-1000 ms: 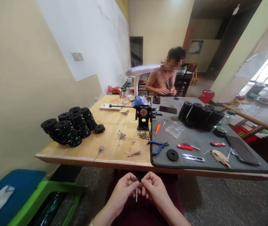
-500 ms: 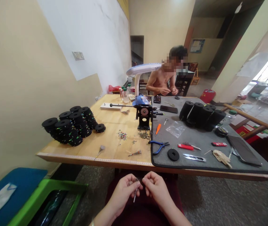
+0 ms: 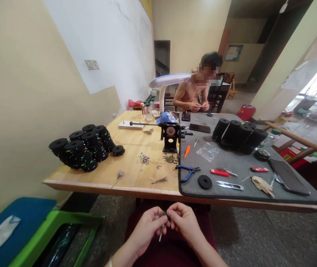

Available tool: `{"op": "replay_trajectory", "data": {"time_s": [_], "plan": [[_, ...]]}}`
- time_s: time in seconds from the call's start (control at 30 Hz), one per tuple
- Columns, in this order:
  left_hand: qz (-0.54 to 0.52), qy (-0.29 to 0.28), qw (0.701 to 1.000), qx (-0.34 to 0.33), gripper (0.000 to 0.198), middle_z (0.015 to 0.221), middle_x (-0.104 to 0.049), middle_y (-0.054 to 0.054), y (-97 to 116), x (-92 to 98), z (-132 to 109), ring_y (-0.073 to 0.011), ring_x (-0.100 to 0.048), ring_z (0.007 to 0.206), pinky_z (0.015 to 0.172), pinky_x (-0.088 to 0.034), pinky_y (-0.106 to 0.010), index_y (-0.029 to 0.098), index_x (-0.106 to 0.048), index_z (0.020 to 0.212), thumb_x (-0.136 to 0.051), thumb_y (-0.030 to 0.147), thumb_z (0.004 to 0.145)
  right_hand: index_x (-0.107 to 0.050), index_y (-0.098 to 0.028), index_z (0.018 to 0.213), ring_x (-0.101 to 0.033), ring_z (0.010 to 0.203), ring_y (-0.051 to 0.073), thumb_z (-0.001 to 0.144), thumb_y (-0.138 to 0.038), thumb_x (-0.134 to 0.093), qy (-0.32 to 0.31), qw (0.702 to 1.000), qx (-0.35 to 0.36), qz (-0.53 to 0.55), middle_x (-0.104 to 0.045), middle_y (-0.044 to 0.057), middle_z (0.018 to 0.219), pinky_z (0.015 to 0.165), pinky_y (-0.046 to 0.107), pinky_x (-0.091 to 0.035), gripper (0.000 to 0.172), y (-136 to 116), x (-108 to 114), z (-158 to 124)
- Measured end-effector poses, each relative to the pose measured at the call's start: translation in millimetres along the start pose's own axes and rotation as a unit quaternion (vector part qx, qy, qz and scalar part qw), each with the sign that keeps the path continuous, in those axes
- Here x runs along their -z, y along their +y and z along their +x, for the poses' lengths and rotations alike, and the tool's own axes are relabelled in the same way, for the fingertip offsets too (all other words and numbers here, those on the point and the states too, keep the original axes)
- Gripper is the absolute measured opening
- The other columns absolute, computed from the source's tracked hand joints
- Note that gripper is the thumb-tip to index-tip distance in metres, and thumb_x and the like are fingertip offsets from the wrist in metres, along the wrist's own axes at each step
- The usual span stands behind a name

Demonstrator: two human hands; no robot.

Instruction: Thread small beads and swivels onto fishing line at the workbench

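Note:
Over my lap, below the table's front edge, both hands are close together. My left hand (image 3: pixel 150 224) is closed in a pinch around a thin pale stick (image 3: pixel 161 234), whose lower end pokes out beneath the fingers. Thumb and forefinger of my right hand (image 3: pixel 185 225) are pressed together at the left fingertips; whatever lies between them is too small to make out. On the table just beyond are a black foam ring (image 3: pixel 205 182), blue-handled pliers (image 3: pixel 187 172), thread snips (image 3: pixel 230 185) and a small bundle of fine strands (image 3: pixel 159 180).
Black spools (image 3: pixel 76 146) studded with coloured bits stand at left, plain black spools (image 3: pixel 236 135) at right. A black winding device (image 3: pixel 170 137) stands mid-table behind coloured beads (image 3: pixel 144 159) and small metal pieces (image 3: pixel 170 159). Another person (image 3: pixel 193 94) sits across, beyond a lamp (image 3: pixel 162 98).
My right hand has moved slightly left, so its fingertips now meet those of my left hand. The pale stick has shifted a little in the left fingers.

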State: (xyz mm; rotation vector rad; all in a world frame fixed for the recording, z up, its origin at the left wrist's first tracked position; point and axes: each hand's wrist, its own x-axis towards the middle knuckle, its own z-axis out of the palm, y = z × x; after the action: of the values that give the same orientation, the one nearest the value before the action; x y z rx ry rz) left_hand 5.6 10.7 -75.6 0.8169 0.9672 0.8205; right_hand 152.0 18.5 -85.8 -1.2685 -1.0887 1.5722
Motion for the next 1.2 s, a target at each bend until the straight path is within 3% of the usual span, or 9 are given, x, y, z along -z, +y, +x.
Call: {"op": "replay_trajectory", "data": {"time_s": [0.6,0.77,0.97,1.2], "plan": [[-0.034,0.054,0.997,-0.038,0.023,0.066,-0.056,0.003,-11,-0.9,6,-0.0064,-0.047,0.052,0.048,-0.028,-0.019,0.017,-0.054,0.075,-0.068,0.035,0.074,-0.048,-0.019,0.065,-0.031,0.032,0.005,0.071,-0.055,-0.060,0.021,0.999,-0.006,-0.029,-0.047,-0.008,0.037,0.037,0.019,-0.022,0.039,11,-4,2],[0.004,0.071,0.997,-0.043,0.026,0.055,-0.049,0.007,-9,-2.3,6,-0.0072,-0.041,0.049,0.048,-0.028,-0.019,0.018,-0.051,0.074,-0.066,0.039,0.074,-0.047,-0.019,0.064,-0.029,0.032,0.005,0.072,-0.051,-0.061,0.012,0.999,-0.017,-0.031,-0.045,-0.009,0.036,0.038,0.019,-0.021,0.036,9,-5,-1],[0.100,0.095,0.984,-0.109,0.028,0.055,-0.043,0.007,-12,0.6,8,-0.0092,-0.040,0.050,0.049,-0.032,-0.022,0.019,-0.049,0.071,-0.061,0.044,0.077,-0.045,-0.019,0.062,-0.028,0.032,0.004,0.072,-0.049,-0.061,0.037,0.999,0.002,-0.012,-0.043,-0.010,0.035,0.038,0.019,-0.018,0.035,4,-4,-4],[0.174,0.093,0.970,-0.143,0.024,0.062,-0.045,0.005,-13,3.5,8,-0.0101,-0.042,0.053,0.051,-0.035,-0.022,0.019,-0.047,0.073,-0.056,0.040,0.081,-0.046,-0.019,0.062,-0.027,0.029,0.004,0.071,-0.045,-0.062,-0.020,0.999,-0.048,0.008,-0.044,-0.010,0.033,0.035,0.018,-0.016,0.031,2,-9,-9]]}}
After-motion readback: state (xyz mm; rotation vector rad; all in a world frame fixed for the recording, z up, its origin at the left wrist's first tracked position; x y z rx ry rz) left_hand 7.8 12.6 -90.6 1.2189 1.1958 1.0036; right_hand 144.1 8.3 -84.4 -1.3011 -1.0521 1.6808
